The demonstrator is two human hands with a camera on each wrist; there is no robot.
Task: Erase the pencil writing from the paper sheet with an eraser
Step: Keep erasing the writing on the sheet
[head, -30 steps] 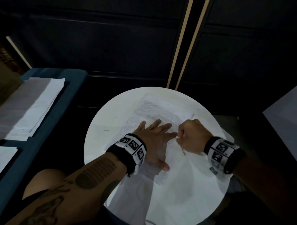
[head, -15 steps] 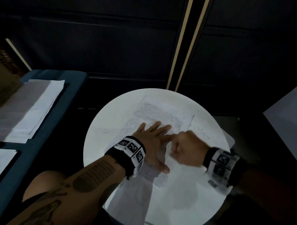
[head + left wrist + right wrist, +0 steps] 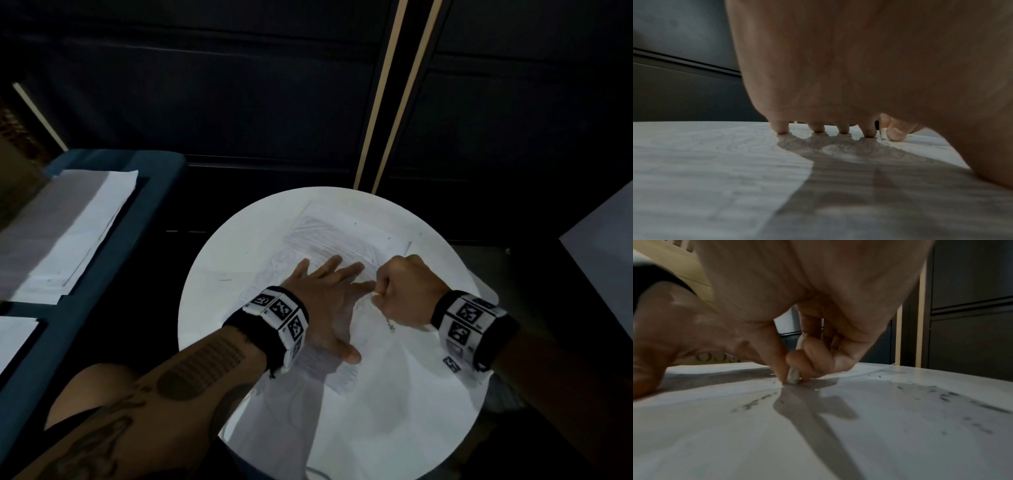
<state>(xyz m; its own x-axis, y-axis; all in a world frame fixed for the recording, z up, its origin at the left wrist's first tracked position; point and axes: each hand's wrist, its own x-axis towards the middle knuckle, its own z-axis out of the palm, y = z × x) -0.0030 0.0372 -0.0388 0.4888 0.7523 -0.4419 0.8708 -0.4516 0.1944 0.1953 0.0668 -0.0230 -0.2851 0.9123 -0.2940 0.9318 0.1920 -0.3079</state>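
1. The round tabletop (image 3: 212, 308) lies under both hands.
2. The paper sheet (image 3: 346, 236), thin and easily creased, is pinned beneath the flat, spread left hand (image 3: 322, 308).
3. The right hand (image 3: 404, 291) pinches the small, soft eraser (image 3: 793, 378), tip down beside the left fingertips.

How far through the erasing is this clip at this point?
Partly done. The near part of the paper sheet looks blank, with dark eraser crumbs scattered on it. In hand: the right hand pinches the eraser against the sheet while the left hand presses it flat. Left: dense pencil shading beyond the fingers.
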